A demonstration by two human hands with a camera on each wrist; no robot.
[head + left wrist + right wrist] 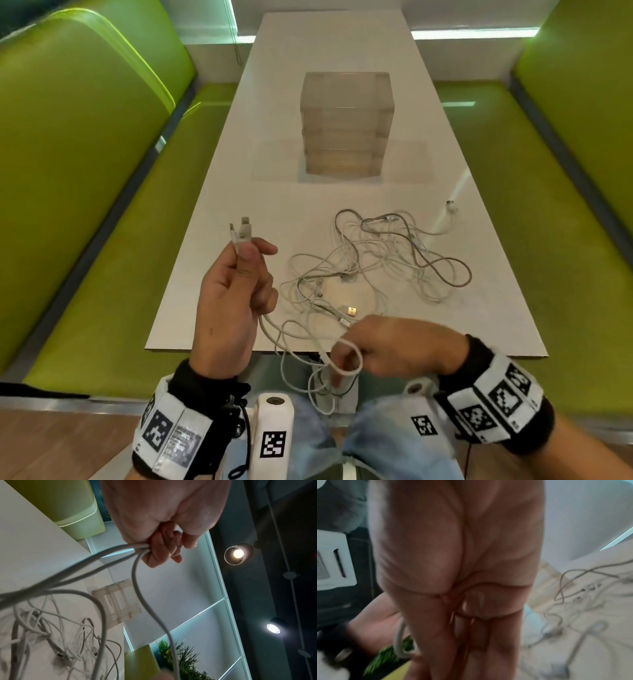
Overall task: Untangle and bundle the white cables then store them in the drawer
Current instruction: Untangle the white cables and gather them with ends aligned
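A tangle of white cables (376,257) lies on the white table (486,315), in front of a clear stacked drawer unit (346,126) whose drawers are shut. My left hand (253,250) is raised at the left and grips two cable ends, whose plugs (239,229) stick up above my thumb. In the left wrist view the curled fingers (163,545) clamp the cords (137,574) that run down to the tangle (51,628). My right hand (346,363) hovers at the table's near edge with a cable loop (360,356) wrapped round its fingers. The right wrist view is blurred.
Green padded benches (102,274) (565,240) flank the table. Slack cable (318,387) hangs off the near edge toward my lap. A loose plug (451,205) lies at the right of the tangle. A bare strip of tabletop separates the tangle from the drawer unit.
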